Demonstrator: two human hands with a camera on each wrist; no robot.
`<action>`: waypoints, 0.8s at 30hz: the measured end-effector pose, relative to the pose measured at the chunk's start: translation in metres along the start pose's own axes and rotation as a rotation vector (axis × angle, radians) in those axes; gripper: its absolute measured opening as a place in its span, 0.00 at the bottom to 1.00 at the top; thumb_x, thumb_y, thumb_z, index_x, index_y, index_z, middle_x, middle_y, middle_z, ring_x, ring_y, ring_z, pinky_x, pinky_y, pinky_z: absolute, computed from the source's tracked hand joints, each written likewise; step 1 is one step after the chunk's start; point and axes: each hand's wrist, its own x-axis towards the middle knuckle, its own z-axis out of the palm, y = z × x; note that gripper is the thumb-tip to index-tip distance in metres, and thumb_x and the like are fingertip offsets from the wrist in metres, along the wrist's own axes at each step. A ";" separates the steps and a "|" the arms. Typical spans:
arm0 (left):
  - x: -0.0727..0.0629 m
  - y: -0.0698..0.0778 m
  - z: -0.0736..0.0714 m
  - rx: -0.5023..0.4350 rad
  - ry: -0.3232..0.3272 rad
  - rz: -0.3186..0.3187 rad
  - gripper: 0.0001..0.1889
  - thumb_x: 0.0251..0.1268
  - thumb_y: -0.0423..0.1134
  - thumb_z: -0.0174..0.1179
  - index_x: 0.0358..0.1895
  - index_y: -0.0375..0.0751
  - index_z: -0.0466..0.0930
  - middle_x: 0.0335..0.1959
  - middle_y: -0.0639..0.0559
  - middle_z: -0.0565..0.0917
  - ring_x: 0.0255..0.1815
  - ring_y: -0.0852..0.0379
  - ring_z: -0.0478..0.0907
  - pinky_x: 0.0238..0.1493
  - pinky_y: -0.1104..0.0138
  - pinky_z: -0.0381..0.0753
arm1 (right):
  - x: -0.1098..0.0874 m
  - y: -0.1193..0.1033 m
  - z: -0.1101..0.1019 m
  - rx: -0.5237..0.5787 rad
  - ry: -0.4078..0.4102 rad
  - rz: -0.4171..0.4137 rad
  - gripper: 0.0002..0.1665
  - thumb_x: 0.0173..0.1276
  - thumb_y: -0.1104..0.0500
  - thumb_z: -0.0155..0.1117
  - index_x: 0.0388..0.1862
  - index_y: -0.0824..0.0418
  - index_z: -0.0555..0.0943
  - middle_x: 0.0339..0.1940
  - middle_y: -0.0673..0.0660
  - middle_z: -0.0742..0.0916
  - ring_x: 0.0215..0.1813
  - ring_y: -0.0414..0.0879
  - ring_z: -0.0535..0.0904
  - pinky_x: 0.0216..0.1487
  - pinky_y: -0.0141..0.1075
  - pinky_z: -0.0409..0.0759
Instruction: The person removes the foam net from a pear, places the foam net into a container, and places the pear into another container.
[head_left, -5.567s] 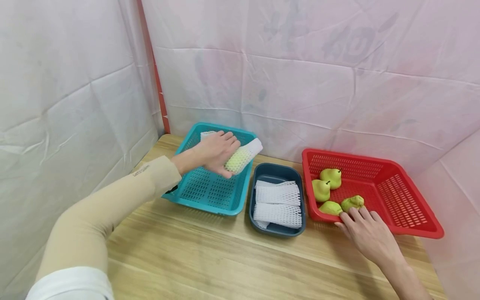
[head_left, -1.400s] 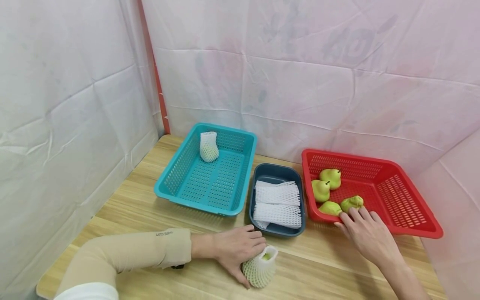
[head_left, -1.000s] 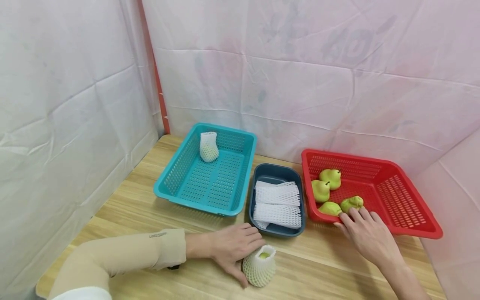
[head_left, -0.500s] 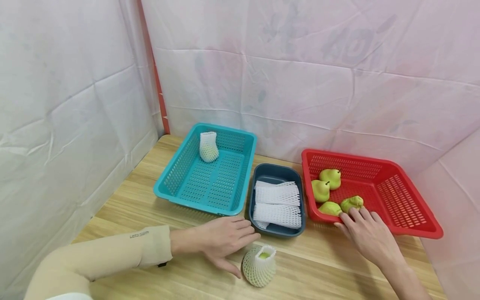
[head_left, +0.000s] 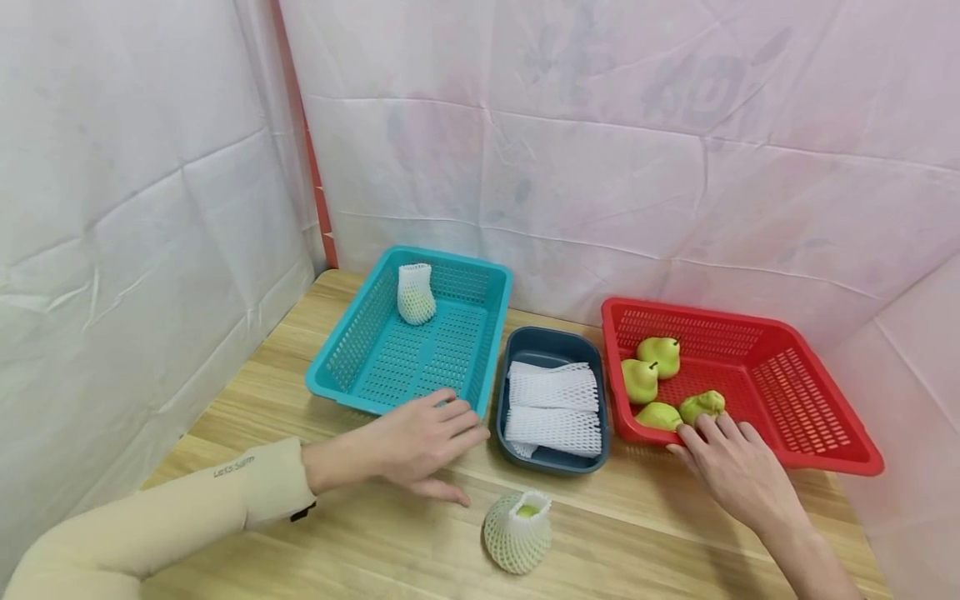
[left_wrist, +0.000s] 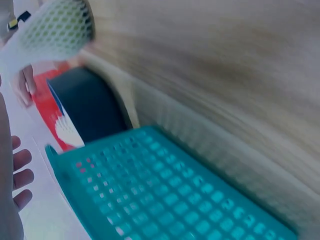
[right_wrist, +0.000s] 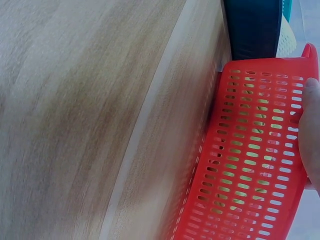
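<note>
My left hand point(head_left: 412, 442) is held over the front edge of the teal basket point(head_left: 450, 342), its fingers loosely spread and nothing in them. To its right on the table stands a green pear in a white foam net sleeve point(head_left: 517, 537), the net's open end upward. That pear also shows at the top left of the left wrist view. My right hand point(head_left: 738, 467) grips the near rim of the red basket point(head_left: 817, 408), fingers over the rim and thumb outside. Its fingertips are close beside a pear point(head_left: 702, 406), among several bare pears in that basket.
Between the baskets sits a dark blue tray point(head_left: 543, 354) with flat white foam net sleeves point(head_left: 555, 429) in it. One netted pear point(head_left: 416, 296) stands at the back of the teal basket. Pale cloth walls point(head_left: 570, 208) close in the back and sides of the wooden table point(head_left: 375, 550).
Earlier my left hand held a netted pear at the teal basket, later at a netted pear on the table. It has since let go and moved left and back. The right hand has stayed.
</note>
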 end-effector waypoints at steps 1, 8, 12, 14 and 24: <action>-0.002 -0.003 0.000 0.001 -0.002 -0.014 0.43 0.63 0.80 0.54 0.61 0.44 0.82 0.51 0.53 0.86 0.52 0.55 0.80 0.58 0.60 0.78 | 0.000 0.000 0.000 -0.002 -0.001 0.000 0.32 0.86 0.39 0.36 0.39 0.62 0.77 0.32 0.60 0.77 0.35 0.61 0.72 0.29 0.47 0.67; -0.017 -0.026 0.006 0.086 -0.060 -0.065 0.41 0.63 0.80 0.55 0.57 0.45 0.81 0.49 0.52 0.85 0.50 0.52 0.80 0.53 0.60 0.78 | -0.001 0.000 0.001 0.000 0.000 0.000 0.31 0.85 0.40 0.37 0.38 0.62 0.76 0.32 0.60 0.77 0.34 0.61 0.72 0.29 0.47 0.67; -0.025 -0.035 0.011 0.117 -0.095 -0.080 0.39 0.63 0.80 0.55 0.54 0.46 0.80 0.48 0.52 0.85 0.46 0.52 0.78 0.48 0.60 0.76 | 0.000 0.000 0.000 0.000 0.000 0.002 0.32 0.86 0.39 0.37 0.38 0.62 0.76 0.32 0.60 0.77 0.35 0.60 0.72 0.30 0.47 0.67; -0.027 -0.037 0.012 0.124 -0.101 -0.085 0.38 0.63 0.79 0.55 0.51 0.46 0.80 0.45 0.52 0.84 0.44 0.52 0.76 0.47 0.61 0.74 | 0.001 0.000 -0.001 -0.002 0.001 0.001 0.32 0.86 0.40 0.37 0.38 0.63 0.76 0.32 0.60 0.77 0.35 0.61 0.72 0.30 0.47 0.67; -0.035 -0.038 0.016 0.140 -0.131 -0.097 0.35 0.65 0.79 0.54 0.44 0.47 0.76 0.40 0.53 0.82 0.40 0.53 0.74 0.42 0.62 0.72 | 0.001 -0.003 -0.004 -0.001 -0.010 -0.004 0.45 0.86 0.34 0.33 0.50 0.70 0.83 0.38 0.67 0.84 0.40 0.62 0.78 0.36 0.52 0.76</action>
